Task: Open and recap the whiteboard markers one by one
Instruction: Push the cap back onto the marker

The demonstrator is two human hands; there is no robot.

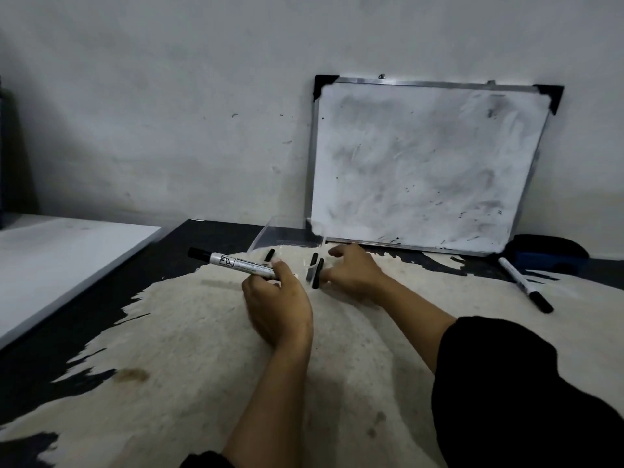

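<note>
My left hand [275, 300] grips a white whiteboard marker [236, 263] with a black cap; the capped end points up and left. My right hand [351, 271] reaches into a clear plastic holder [270, 236] on the rug, fingers curled at a black-capped marker [317, 271] standing there. Two more black marker ends [269, 255] show in the holder. Another capped marker [525, 285] lies on the rug at the right.
A smudged whiteboard [422, 163] leans on the wall behind the holder. A blue and black eraser [547, 253] lies at its right foot. A white panel [60, 261] lies at the left. The cream and black rug [202, 349] covers the floor.
</note>
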